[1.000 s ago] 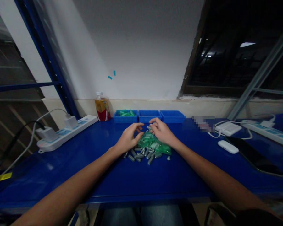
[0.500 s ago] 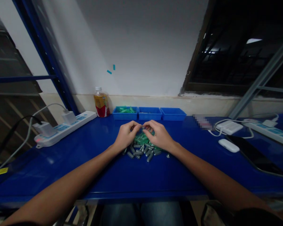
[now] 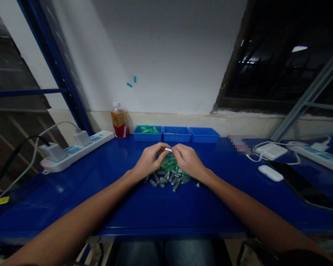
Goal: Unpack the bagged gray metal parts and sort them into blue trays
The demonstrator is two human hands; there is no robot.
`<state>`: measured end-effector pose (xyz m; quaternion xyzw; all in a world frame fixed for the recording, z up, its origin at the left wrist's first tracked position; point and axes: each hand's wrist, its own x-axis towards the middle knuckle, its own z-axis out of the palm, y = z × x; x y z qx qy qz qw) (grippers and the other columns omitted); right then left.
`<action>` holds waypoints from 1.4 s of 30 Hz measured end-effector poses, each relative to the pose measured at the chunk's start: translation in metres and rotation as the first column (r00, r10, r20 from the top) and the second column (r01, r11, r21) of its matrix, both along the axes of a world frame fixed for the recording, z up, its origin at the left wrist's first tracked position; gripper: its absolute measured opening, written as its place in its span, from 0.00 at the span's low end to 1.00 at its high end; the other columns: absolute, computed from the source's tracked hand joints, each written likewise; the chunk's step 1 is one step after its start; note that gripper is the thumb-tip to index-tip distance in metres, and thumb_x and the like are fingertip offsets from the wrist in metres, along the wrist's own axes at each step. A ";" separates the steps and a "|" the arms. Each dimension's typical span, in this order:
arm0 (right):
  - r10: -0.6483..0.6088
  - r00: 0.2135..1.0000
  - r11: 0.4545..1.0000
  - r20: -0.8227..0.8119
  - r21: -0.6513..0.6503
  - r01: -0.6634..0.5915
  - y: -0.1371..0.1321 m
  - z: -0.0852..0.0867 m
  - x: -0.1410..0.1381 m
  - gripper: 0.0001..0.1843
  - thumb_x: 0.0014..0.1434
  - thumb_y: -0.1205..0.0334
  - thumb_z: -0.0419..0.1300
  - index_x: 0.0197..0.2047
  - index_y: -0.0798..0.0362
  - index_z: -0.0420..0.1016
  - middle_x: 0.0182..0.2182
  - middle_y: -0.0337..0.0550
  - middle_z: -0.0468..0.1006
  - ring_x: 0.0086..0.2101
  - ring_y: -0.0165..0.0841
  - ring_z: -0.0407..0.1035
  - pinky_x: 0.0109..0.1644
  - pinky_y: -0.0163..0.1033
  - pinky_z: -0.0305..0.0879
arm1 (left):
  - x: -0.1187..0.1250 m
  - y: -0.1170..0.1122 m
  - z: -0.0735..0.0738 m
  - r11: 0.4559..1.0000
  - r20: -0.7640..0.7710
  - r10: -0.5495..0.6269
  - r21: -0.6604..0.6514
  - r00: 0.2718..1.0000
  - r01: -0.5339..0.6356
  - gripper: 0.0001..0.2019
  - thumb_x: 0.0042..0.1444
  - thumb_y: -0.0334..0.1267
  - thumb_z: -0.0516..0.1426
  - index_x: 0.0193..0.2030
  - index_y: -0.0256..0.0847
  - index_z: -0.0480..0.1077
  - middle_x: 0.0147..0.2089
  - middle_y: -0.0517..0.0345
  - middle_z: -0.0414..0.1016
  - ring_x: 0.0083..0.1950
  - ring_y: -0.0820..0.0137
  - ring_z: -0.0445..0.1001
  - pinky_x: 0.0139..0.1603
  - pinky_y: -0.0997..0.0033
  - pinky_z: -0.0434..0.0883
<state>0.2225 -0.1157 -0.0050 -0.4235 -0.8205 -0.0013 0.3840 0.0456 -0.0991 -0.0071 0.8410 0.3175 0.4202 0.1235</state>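
Two bare hands meet over a pile on a blue table [image 3: 122, 207], one small bright metal piece [image 3: 168, 150] between their fingertips.
From the left, I see a white power strip [image 3: 81, 150], then a bottle [image 3: 119, 122] standing near the wall. The left hand [image 3: 149, 161] has its thumb and forefinger nearly closed, pinching the metal piece's left end from below and above. Under the hands lie green translucent pieces [image 3: 170, 162], with silver cylinders [image 3: 176, 184] scattered on their near side. The right hand [image 3: 189, 159] has its fingers [image 3: 178, 150] bunched together, gripping the piece's right end; their tips are partly hidden. A smaller metal bit [image 3: 198, 184] lies just beside that wrist, apart from the pile.
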 end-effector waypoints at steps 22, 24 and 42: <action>0.005 0.998 0.999 -0.060 0.033 -0.003 -0.005 -0.004 -0.003 0.15 0.66 0.62 0.44 0.28 0.52 0.63 0.25 0.39 0.69 0.28 0.30 0.66 0.34 0.35 0.58 | -0.004 0.000 -0.005 1.000 -0.072 0.016 0.015 0.997 -0.015 0.10 0.61 0.41 0.50 0.43 0.39 0.67 0.35 0.57 0.74 0.36 0.70 0.73 0.39 0.73 0.68; 0.032 0.996 0.999 -0.087 0.015 -0.031 -0.006 -0.004 -0.002 0.10 0.65 0.60 0.48 0.34 0.52 0.66 0.27 0.40 0.71 0.29 0.31 0.67 0.35 0.35 0.60 | -0.004 0.000 -0.005 0.999 -0.083 0.049 0.019 0.995 -0.048 0.11 0.62 0.42 0.50 0.40 0.38 0.69 0.32 0.57 0.74 0.34 0.70 0.72 0.37 0.73 0.67; 0.019 1.000 0.996 0.020 0.090 -0.020 -0.005 -0.006 0.001 0.14 0.65 0.63 0.44 0.30 0.52 0.65 0.26 0.42 0.72 0.28 0.32 0.68 0.34 0.36 0.60 | -0.003 -0.005 -0.008 1.000 -0.023 -0.022 0.019 0.999 0.022 0.09 0.58 0.39 0.54 0.45 0.39 0.65 0.30 0.61 0.73 0.31 0.73 0.71 0.34 0.74 0.66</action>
